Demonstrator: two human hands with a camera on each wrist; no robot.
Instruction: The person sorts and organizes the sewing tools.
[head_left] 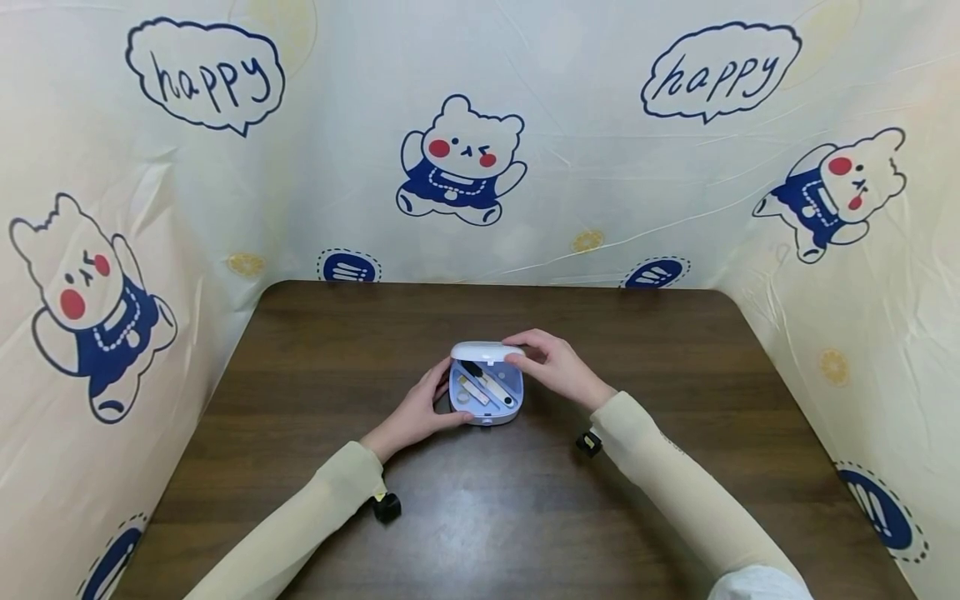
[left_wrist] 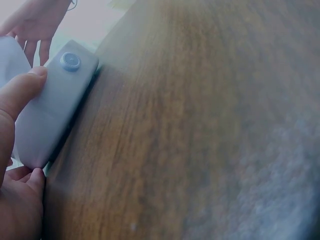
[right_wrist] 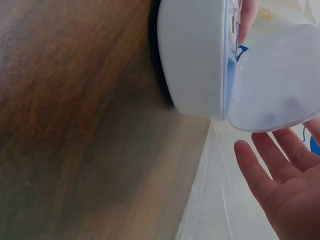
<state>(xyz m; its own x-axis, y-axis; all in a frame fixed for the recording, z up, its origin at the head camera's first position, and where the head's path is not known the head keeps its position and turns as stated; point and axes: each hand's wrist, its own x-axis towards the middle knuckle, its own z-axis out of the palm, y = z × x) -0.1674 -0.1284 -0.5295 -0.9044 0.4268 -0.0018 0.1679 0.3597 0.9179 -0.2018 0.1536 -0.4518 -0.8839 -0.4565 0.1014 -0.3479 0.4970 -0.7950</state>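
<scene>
A small pale blue case (head_left: 486,422) with rounded corners stands on the table, its white lid (head_left: 480,352) raised at the back. Inside lie several small tools, among them a slim white one with a black end (head_left: 497,390). My left hand (head_left: 422,410) grips the case from the left, thumb (left_wrist: 24,91) on its front edge and fingers round the side. A round button (left_wrist: 70,61) shows on the case's front. My right hand (head_left: 557,365) pinches the lid's right edge between thumb and forefinger; its other fingers (right_wrist: 257,167) spread just below the lid.
A dark wooden table (head_left: 480,517) lies under both forearms. Printed cloth (head_left: 570,100) with bears and lettering hangs behind the table and along both sides. A small black device (head_left: 387,507) sits at the left wrist, another black device (head_left: 588,443) at the right.
</scene>
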